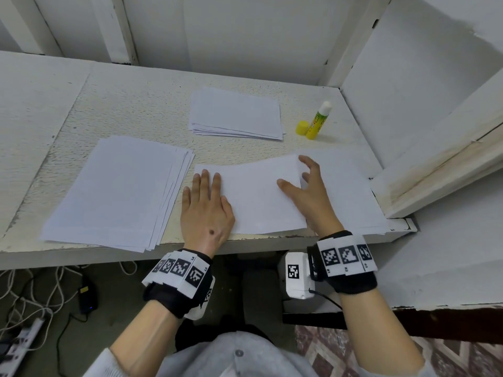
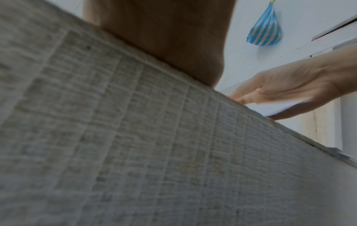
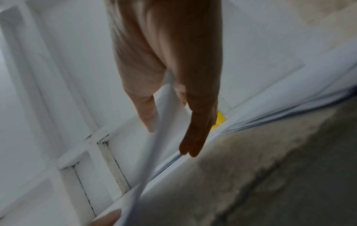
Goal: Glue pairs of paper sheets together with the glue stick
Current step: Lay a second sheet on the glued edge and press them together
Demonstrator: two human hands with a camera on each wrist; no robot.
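Paper: thin white sheet [image 1: 255, 197] at the table's [image 1: 130, 110] near edge, light and floppy, likely to buckle. Left hand [image 1: 206, 210] presses it flat, fingers straight; right hand [image 1: 310, 189] pinches its lifted right edge. Best held by edges; uncapped yellow-green glue stick [image 1: 318, 122] stands behind.

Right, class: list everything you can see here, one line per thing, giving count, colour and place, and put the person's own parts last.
Glue stick: one, yellow-green, uncapped, standing far right on the table.
Cap: one, yellow, beside the glue stick.
Paper stacks: three, white; near left, far centre, right under the lifted sheet.
Lifted sheet: one, white, centre front.
Table: one, off-white, textured.
Plastic bag: one, blue striped, hanging on the wall.
Cables: several, on the floor, left.
Left hand: flat on the sheet.
Right hand: pinching the sheet's right edge.
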